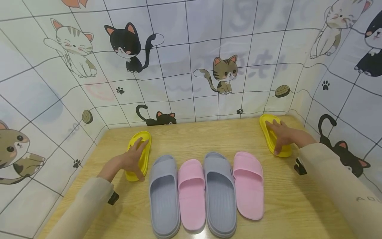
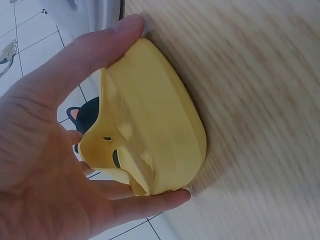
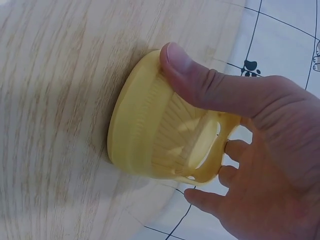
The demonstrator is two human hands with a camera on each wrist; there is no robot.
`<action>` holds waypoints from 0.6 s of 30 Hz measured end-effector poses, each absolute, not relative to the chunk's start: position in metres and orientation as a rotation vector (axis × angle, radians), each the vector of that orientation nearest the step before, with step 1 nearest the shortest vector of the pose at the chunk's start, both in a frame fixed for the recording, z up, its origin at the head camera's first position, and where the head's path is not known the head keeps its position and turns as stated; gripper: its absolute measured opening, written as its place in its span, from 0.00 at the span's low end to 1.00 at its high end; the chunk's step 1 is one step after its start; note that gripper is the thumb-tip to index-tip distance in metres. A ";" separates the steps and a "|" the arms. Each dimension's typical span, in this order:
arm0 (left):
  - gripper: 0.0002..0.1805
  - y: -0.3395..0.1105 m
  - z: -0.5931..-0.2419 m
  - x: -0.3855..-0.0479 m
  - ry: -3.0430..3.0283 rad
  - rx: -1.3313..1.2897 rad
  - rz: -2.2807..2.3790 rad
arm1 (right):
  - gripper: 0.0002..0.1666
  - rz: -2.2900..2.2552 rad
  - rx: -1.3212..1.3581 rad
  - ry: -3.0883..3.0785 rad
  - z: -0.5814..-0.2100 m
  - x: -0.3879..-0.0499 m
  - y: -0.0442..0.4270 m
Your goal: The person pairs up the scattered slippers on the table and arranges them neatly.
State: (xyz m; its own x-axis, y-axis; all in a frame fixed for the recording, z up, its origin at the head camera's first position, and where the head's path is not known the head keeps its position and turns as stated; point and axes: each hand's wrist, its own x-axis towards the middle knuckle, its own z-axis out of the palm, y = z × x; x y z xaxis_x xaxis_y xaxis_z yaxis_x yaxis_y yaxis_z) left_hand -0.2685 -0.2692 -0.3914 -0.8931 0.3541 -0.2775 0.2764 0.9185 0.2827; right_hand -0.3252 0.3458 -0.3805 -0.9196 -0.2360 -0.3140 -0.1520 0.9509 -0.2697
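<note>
Two yellow slippers lie apart on the wood-grain surface, one at the left and one at the back right. My left hand spans the left slipper. In the left wrist view its thumb lies at one edge of that slipper and a straight finger along the opposite edge. Over the right slipper spreads my right hand. Its thumb touches one edge in the right wrist view, while the lowest finger looks slightly apart from the other side. Both hands partly cover the slippers in the head view.
Between the hands, two grey slippers alternate with two pink slippers in a row at the front middle. White tiled walls printed with cats stand behind and on both sides of the wooden surface.
</note>
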 end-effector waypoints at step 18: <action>0.85 -0.272 -0.392 -0.275 2.754 0.451 0.359 | 0.82 -0.379 -0.224 2.756 -0.382 -0.335 0.344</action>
